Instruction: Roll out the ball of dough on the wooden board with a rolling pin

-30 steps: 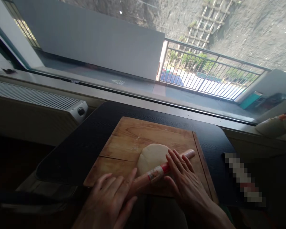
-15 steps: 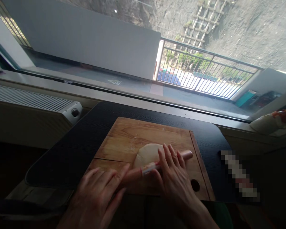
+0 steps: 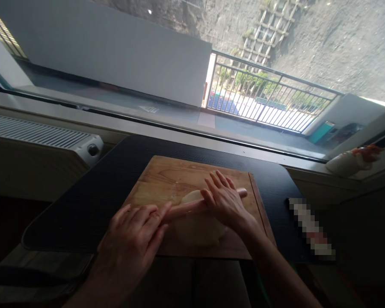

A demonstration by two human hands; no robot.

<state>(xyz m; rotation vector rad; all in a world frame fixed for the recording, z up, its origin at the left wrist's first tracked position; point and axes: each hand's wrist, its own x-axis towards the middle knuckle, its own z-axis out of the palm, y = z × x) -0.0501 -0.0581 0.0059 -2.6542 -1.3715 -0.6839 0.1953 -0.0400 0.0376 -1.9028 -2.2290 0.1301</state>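
A wooden rolling pin (image 3: 188,208) lies slantwise across a flat, pale sheet of dough (image 3: 199,231) on a wooden cutting board (image 3: 173,171). My left hand (image 3: 134,231) bends its fingers over the pin's near left end, the thumb below; its palm hides that end. Toward the other end, my right hand (image 3: 223,196) presses palm down on the pin, fingers stretched out and pointing away from me. The pin's right tip shows past this hand. Dough shows on both sides of the pin, mostly on my side.
A dark table (image 3: 93,205) bears the board, along with a blurred-out long object (image 3: 311,229) on the right. Behind are a window sill (image 3: 186,137) and a radiator (image 3: 41,132) at the left. A pale pot (image 3: 343,164) stands at the sill's right end.
Both hands have moved away from me with the rolling pin, which now crosses the dough's far part. More dough shows on my side. The view has shifted slightly.
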